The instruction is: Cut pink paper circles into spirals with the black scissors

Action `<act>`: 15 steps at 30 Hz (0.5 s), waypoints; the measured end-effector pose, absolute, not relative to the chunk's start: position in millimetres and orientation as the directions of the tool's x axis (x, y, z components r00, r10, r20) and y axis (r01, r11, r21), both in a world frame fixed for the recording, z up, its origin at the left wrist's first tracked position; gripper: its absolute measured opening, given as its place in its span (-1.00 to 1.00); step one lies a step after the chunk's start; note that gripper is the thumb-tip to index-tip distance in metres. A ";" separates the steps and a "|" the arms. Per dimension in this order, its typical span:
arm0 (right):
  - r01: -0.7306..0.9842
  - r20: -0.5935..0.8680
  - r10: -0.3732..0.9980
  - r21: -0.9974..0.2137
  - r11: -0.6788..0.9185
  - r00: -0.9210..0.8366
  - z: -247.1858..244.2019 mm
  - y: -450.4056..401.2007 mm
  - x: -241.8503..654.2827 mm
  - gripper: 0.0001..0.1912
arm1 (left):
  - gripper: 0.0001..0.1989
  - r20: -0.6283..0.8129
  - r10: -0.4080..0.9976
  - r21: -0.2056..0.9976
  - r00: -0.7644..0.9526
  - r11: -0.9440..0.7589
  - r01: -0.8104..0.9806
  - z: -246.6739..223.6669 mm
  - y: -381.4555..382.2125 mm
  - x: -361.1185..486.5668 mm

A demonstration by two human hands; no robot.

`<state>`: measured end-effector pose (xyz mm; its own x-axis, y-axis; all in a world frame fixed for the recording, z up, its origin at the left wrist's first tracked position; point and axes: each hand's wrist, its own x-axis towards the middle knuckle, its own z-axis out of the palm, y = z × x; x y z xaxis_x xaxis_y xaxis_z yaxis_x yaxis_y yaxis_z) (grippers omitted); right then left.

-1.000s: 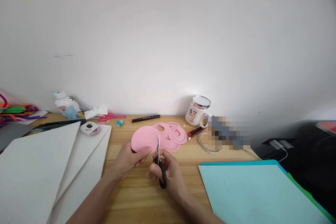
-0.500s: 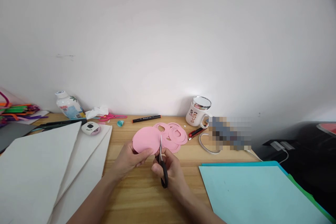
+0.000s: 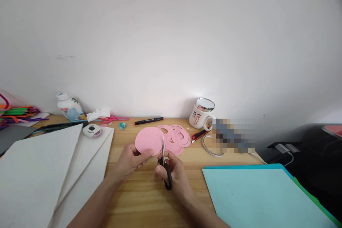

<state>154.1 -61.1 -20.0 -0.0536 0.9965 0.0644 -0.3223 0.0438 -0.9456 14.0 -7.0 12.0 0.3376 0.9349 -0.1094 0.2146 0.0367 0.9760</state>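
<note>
My left hand (image 3: pixel 135 158) pinches a round pink paper disc (image 3: pixel 148 140) at its lower edge, with the thumb on top. In my right hand (image 3: pixel 172 171) is a pair of black-handled scissors (image 3: pixel 167 176), fingers wrapped in the loops. The blades point away from me and lie along the right edge of the disc; I cannot tell if they touch the paper. Just behind the blades lie several pink paper rings (image 3: pixel 181 138), overlapping on the wooden table (image 3: pixel 130 199) and partly hidden by the disc.
White boards (image 3: pixel 34 178) cover the left, with a white tape dispenser (image 3: pixel 92 130) on them. Behind stand a bottle (image 3: pixel 71 107), pink scissors (image 3: pixel 114 118) and a black marker (image 3: pixel 149 121). A mug (image 3: pixel 202 114), a cable (image 3: pixel 204 146) and light blue sheets (image 3: pixel 256 194) are on the right.
The pink disc has turned and tilted slightly in my left hand, now looking rounder. My right hand and the scissors have barely shifted.
</note>
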 end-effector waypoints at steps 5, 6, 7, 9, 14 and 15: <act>-0.320 0.059 0.996 -0.947 0.036 -0.060 -19.7 -61.2 154.2 -0.65 | -0.65 -0.115 0.937 0.980 0.330 0.054 0.190 14.0 -6.8 13.9; -0.320 0.054 0.997 -0.947 0.032 -0.061 -20.1 -61.1 154.3 -0.66 | -0.65 -0.117 0.938 0.981 0.327 0.058 0.184 14.2 -6.9 13.9; -0.321 0.049 0.997 -0.947 0.028 -0.059 -20.7 -61.1 154.3 -0.67 | -0.65 -0.119 0.939 0.982 0.323 0.063 0.178 14.3 -7.0 13.8; -0.325 0.042 0.998 -0.946 0.023 -0.053 -22.1 -60.9 154.4 -0.69 | -0.65 -0.124 0.940 0.984 0.318 0.076 0.161 14.0 -7.1 13.7; -0.333 0.038 0.998 -0.943 0.020 -0.048 -25.5 -60.6 154.2 -0.68 | -0.66 -0.131 0.932 0.991 0.338 0.120 0.055 13.1 -7.3 14.4; -0.335 0.036 0.998 -0.942 0.018 -0.048 -25.9 -60.6 154.0 -0.67 | -0.66 -0.128 0.927 0.992 0.352 0.126 0.029 13.6 -7.7 14.8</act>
